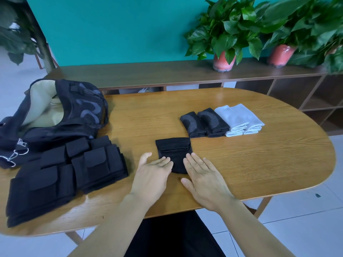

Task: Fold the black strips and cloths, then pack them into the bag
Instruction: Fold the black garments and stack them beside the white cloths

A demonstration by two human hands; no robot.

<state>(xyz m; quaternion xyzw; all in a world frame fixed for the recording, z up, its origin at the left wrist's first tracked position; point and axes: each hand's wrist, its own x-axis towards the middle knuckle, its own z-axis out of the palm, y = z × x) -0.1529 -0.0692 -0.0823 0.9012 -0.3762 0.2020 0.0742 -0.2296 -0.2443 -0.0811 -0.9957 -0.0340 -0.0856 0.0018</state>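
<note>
Fingers (165,161) of left hand (152,175) straight and together, tips resting on near-left edge of folded black cloth (173,152); fingers of right hand (204,175) likewise straight and flat, tips touching near-right edge of same cloth, thumb spread toward the body. Both hands wide and flat, gripping nothing. Cloth lying flat on wooden bench (259,164), a little left of centre, with a folded flap across its upper part. Farther back and to the right, in a row: two folded black patterned cloths (204,123) side by side, touching, then two folded white cloths (241,119) just beside them. At left, stacked folded black strips (70,173) in several bundles near the bench edge. Behind those, black bag (61,112) lying open, pale lining showing, metal clips at its near-left corner. Beyond the bench, low wooden shelf (167,75) against teal wall, carrying two potted plants (224,39) in pink pots.
</note>
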